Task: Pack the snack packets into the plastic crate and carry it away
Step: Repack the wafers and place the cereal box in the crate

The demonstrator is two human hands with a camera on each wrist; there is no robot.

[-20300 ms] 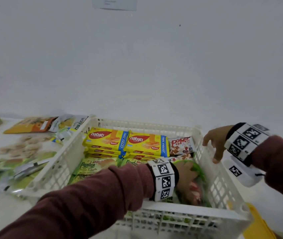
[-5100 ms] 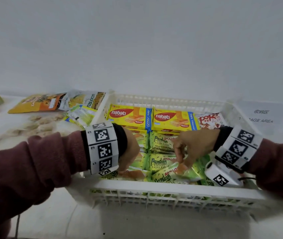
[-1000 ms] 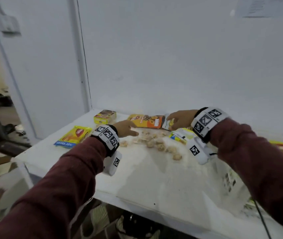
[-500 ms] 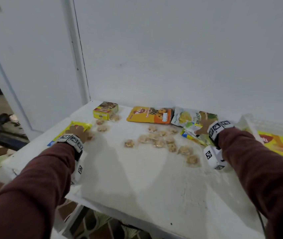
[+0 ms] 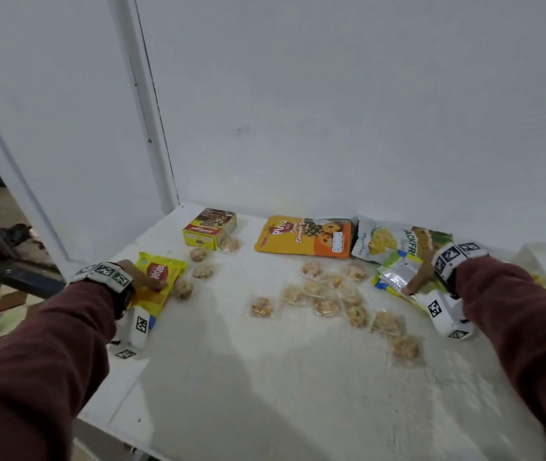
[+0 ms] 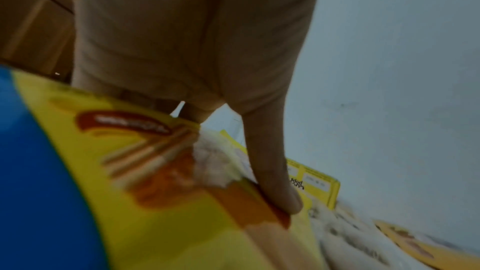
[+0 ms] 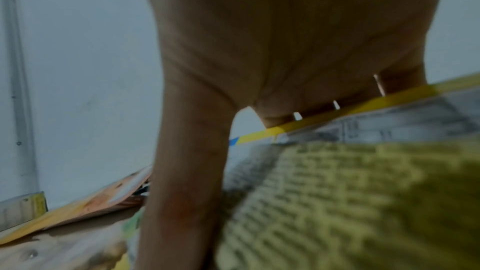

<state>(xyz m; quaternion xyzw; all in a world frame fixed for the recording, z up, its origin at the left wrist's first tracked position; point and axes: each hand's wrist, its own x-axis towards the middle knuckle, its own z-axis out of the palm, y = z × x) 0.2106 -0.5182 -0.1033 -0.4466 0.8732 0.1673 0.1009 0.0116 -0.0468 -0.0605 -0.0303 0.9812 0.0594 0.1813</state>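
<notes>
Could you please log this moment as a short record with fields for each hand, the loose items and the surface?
left hand: left hand grips the yellow Nabati packet, thumb on top
right hand: right hand holds a small stack of packets
loose items: small clear-wrapped cookies scattered mid-table; yellow box, orange Pino pouch and jackfruit pouch along the wall
surface: white table
crate: only a blurred white edge at far right
</notes>
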